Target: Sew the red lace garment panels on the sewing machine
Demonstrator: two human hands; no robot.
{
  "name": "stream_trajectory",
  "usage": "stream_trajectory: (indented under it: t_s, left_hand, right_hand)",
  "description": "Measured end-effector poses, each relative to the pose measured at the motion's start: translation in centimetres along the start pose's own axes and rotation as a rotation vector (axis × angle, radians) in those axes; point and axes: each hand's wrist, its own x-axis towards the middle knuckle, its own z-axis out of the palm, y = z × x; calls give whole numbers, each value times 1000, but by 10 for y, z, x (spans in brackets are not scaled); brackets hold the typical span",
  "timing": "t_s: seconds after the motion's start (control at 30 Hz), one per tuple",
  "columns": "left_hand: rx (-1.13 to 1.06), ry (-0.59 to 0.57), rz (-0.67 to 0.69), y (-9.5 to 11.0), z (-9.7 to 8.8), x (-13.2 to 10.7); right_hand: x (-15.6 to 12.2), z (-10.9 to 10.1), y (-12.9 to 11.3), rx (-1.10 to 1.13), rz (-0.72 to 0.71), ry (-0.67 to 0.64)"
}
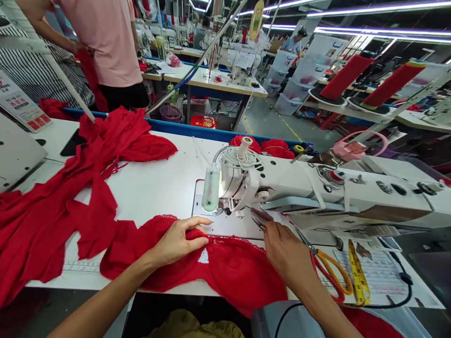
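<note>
My left hand [178, 240] lies on a red lace garment [225, 267] at the table's front edge, fingers curled and pinching a fold of it. My right hand [283, 249] rests on the same garment to the right, holding small metal tweezers [260, 217] that point toward the needle area of the white sewing machine [317, 188]. The garment's upper edge lies on the machine's plate [229, 223] just before the presser foot.
A big heap of red fabric [70, 188] covers the table's left. Orange-handled scissors [327, 267] and a yellow tape measure [357, 274] lie right of my hand. A person in a pink shirt [109, 42] stands beyond the table. Red thread cones [391, 84] stand at right.
</note>
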Motion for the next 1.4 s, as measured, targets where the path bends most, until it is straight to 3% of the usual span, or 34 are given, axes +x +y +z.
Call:
stream_trajectory:
  t_s: [0.07,0.2,0.3,0.57,0.73,0.87,0.97,1.1,1.17,1.23,1.3,1.4]
  left_hand:
    - [-4,21,14,-1,2,1]
    - [-48,33,36,-2,3,1]
    - [-101,28,50,-2,4,0]
    - [-94,24,86,0,4,-2]
    - [-66,14,92,2,4,-4]
    - [2,43,65,2,2,-3]
    - [167,120,74,-4,1,-1]
    - [523,254,233,-16,4,0]
    - [727,361,379,-17,6,-2]
    - [911,449,526,-15,10,-6]
    - [1019,395,628,-13,14,-11]
    - [1057,239,684,-18,20,-18]
  right_hand:
    - [0,-17,-12,238,21,-93]
    - [10,-46,-45,762,40,-446]
    - [22,-52,-63,815,77,-574]
    - [34,-43,-71,754,37,-575]
    - [34,-40,-74,714,-13,-459]
    - [26,-17,-64,450,7,-184]
    - [18,2,-49,142,40,40]
    - [7,6,-43,-46,39,159]
    - [0,1,-53,46,38,230]
    - [-8,-3,-70,291,-15,266]
    - [-12,0,-87,551,-149,212]
    - [-9,11,-92,634,-307,141]
